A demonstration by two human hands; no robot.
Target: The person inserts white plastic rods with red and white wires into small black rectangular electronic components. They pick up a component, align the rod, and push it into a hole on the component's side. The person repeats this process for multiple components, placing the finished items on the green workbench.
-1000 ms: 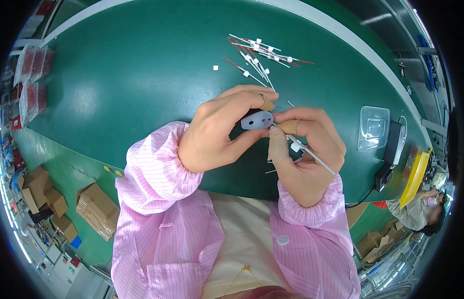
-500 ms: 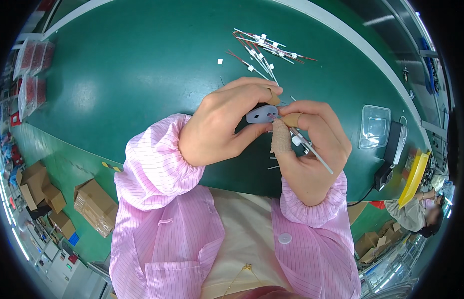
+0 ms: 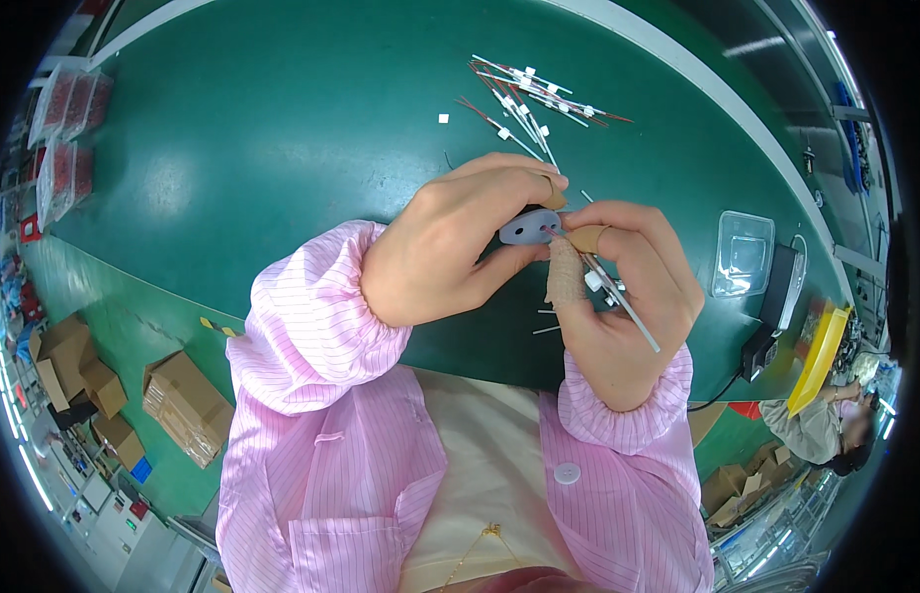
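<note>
My left hand [image 3: 447, 247] is closed on a small grey-blue oval piece [image 3: 524, 228] with dark holes in its face. Between the wrapped thumb and forefinger of my right hand [image 3: 633, 287], a thin wire with a white sleeve [image 3: 623, 303] is pinched, a small white tag on it. Its reddish end meets one hole of the grey piece; how deep it goes I cannot tell. Tan covers show on fingertips of both hands. Beyond my hands lies a loose bunch of red and white tagged wires [image 3: 524, 99] on the green table [image 3: 242, 148].
Clear boxes with red contents [image 3: 64, 183] stand at the table's left edge. On the right are a clear empty tray [image 3: 744, 252], a black device [image 3: 776, 296] with a cable and a yellow bin [image 3: 819, 361]. Cardboard boxes [image 3: 188, 407] lie on the floor; another person [image 3: 821, 425] sits at far right.
Both hands and the grey piece have shifted slightly right in the picture, as has the wire bunch. The grip of both hands looks the same.
</note>
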